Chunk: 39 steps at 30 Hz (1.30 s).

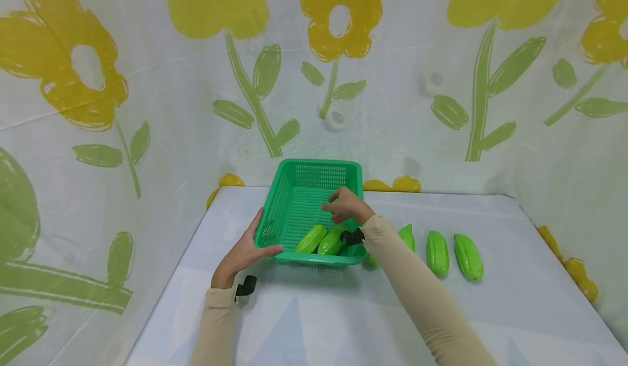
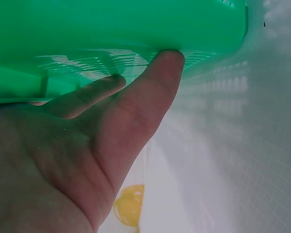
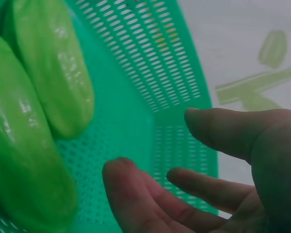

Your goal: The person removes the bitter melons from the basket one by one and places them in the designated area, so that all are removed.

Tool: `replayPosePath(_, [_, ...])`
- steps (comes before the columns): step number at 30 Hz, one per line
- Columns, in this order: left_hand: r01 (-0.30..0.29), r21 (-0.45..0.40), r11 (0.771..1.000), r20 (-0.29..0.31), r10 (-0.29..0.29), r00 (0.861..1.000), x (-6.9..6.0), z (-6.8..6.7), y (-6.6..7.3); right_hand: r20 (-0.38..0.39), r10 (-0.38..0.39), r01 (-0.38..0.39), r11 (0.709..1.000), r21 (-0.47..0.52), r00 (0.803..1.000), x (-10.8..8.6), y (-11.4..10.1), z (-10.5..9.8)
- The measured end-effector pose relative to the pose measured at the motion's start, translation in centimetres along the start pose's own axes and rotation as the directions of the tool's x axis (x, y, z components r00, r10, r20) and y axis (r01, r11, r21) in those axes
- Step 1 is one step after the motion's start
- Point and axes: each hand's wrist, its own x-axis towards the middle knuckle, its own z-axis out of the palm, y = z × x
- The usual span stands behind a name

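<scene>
A green plastic basket (image 1: pixel 275 219) with slotted walls sits on the table. My left hand (image 1: pixel 247 249) grips its near left corner, the thumb on the front rim and the fingers along the left side; in the left wrist view the thumb (image 2: pixel 160 82) presses the outside. Two glossy green ridged fruits, like star fruit, lie side by side at the near end: the left fruit (image 1: pixel 311 239) and the right fruit (image 1: pixel 331 240). Over the basket's right half, my right hand (image 1: pixel 345 205) hovers with fingers spread and nothing between them, beyond both fruits.
Right of the basket, two similar fruits, a middle fruit (image 1: pixel 438 253) and a far right fruit (image 1: pixel 468 256), lie on the pale table (image 1: pixel 515 300). More green fruit (image 1: pixel 407 236) shows partly behind the right forearm. A flower-printed curtain (image 1: pixel 402 93) stands behind the table.
</scene>
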Motion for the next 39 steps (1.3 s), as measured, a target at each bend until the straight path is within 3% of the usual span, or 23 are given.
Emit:
replayPosePath(12, [-0.027, -0.009, 1.000, -0.001, 0.027, 1.000, -0.1, 0.0, 0.1, 0.045, 0.014, -0.006, 0.986, -0.169, 0.999, 0.6, 0.1, 1.6])
replayPosePath(22, [-0.037, -0.045, 0.998, 0.005, 0.037, 0.999, 0.0, 0.0, 0.5, 0.062, 0.029, -0.015, 0.976, -0.216, 0.998, 0.8, -0.6, 2.6])
replayPosePath(33, [-0.056, -0.027, 0.998, 0.006, 0.056, 0.998, 0.0, 0.0, 0.4, 0.048, 0.034, -0.019, 0.958, -0.288, 0.998, 1.1, -0.5, 3.4])
replayPosePath(39, [-0.071, -0.032, 0.997, 0.006, 0.072, 0.997, 0.0, 0.1, 0.3, 0.056, 0.055, -0.037, 0.959, -0.281, 0.997, 1.1, -0.7, 3.6])
